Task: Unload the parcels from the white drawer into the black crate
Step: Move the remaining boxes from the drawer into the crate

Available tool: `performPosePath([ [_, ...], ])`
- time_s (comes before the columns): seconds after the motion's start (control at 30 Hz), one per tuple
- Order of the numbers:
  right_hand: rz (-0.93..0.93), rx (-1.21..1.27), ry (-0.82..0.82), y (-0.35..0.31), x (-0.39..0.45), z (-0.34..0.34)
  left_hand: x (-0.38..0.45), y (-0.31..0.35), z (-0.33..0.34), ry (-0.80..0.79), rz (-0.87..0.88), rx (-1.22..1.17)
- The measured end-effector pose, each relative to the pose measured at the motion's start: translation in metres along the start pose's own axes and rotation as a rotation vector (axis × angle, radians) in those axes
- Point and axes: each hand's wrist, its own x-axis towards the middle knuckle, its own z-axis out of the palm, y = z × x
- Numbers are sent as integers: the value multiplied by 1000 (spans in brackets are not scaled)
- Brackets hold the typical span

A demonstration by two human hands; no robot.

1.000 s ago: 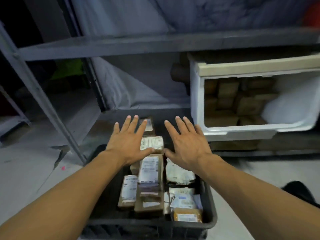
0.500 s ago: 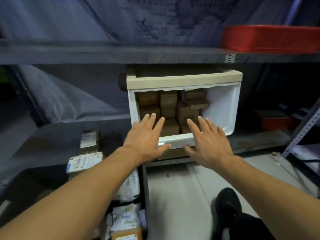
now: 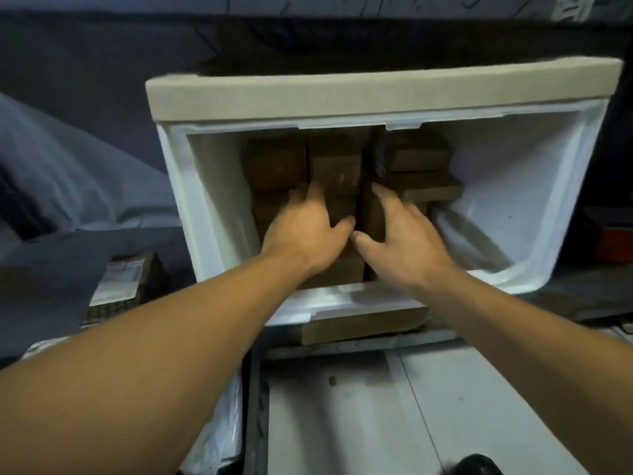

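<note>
The white drawer (image 3: 178, 186) stands pulled out on the low shelf, and several brown parcels (image 3: 277, 162) are stacked inside it toward the left and middle. Both my hands reach into it. My left hand (image 3: 308, 231) lies with its fingers stretched over the stack. My right hand (image 3: 404, 241) rests beside it on a brown parcel (image 3: 424, 190), fingers straight, the two thumbs nearly touching. Neither hand plainly grips anything. The black crate (image 3: 251, 423) shows only as a dark rim at lower left, mostly hidden by my left arm, with a labelled parcel (image 3: 120, 282) in it.
A flat piece of cardboard (image 3: 363, 325) sticks out under the drawer's front. Grey tarp (image 3: 68, 173) hangs at left. A red box (image 3: 613, 234) sits on the shelf at right. Pale floor (image 3: 342, 423) lies below, with a black shoe (image 3: 476, 466) at the bottom edge.
My view swung from the crate to the drawer and closed in. Both hands moved from above the crate, past the drawer's front edge, onto the parcels inside.
</note>
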Motion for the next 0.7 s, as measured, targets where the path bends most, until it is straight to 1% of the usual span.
performPosePath([
  [0.23,94,408,113,10,83,38,59,-3,30,42,-195,-363],
  [0.33,196,515,131,8,109,47,74,-7,37,95,-230,-508],
  [0.4,231,580,107,7,123,50,82,-6,37,88,-320,-606],
  [0.47,263,630,89,6,134,53,90,-6,38,75,-392,-641],
  [0.57,323,721,88,3,142,59,99,-7,39,63,-408,-699],
  [0.7,330,785,100,1,133,58,97,-8,34,95,-502,-886],
])
